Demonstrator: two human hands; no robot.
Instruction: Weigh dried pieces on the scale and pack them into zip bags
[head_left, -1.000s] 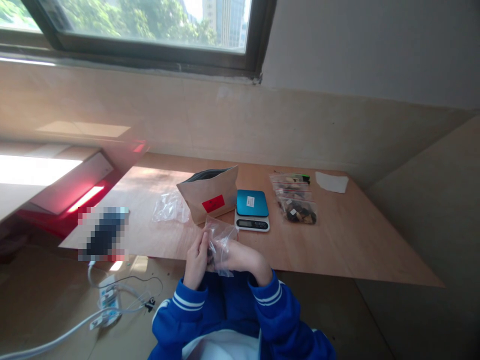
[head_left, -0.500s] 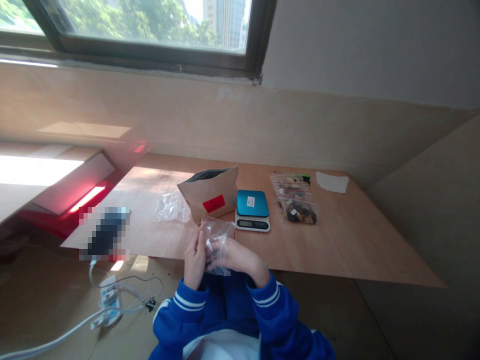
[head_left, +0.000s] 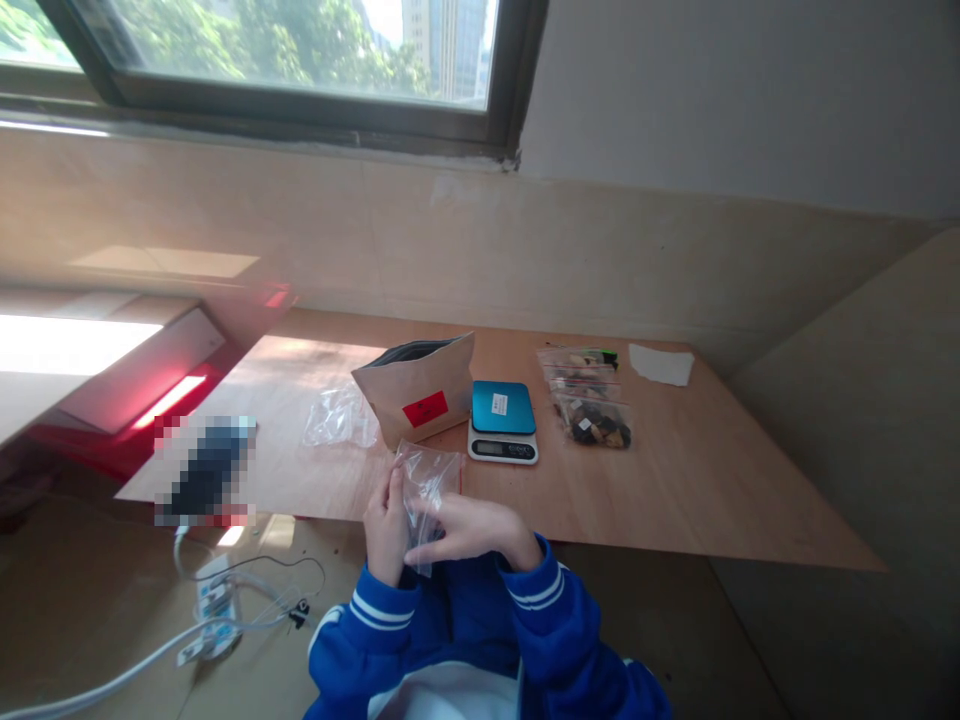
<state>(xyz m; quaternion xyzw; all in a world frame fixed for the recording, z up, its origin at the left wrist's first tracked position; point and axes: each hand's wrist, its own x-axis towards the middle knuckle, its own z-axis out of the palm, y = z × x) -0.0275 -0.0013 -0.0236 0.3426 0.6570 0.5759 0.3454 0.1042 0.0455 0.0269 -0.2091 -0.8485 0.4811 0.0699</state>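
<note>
In front of my body, at the table's near edge, I hold a clear plastic zip bag (head_left: pixel 429 468) upright. My left hand (head_left: pixel 383 528) pinches its left side, thumb toward the top. My right hand (head_left: pixel 474 528) is at its lower right part, thumb and fingers on the plastic; some fingertips are obscured by the shiny film. Whether anything lies inside the bag is hard to make out. Just behind stands an open brown paper pouch (head_left: pixel 382 400) with a red label. To its right is a kitchen scale (head_left: pixel 503 412) with a blue platform.
Several filled zip bags (head_left: pixel 596 425) lie in a row right of the scale, near a white paper (head_left: pixel 661 365). Crumpled clear plastic (head_left: pixel 339 418) lies left of the pouch. A blurred-out phone (head_left: pixel 208 470) sits at the table's left edge; a power strip (head_left: pixel 217 608) is below.
My right hand has shifted lower on the bag, with its thumb now stretched across the lower part. The bag has dropped slightly. My left hand keeps its pinch.
</note>
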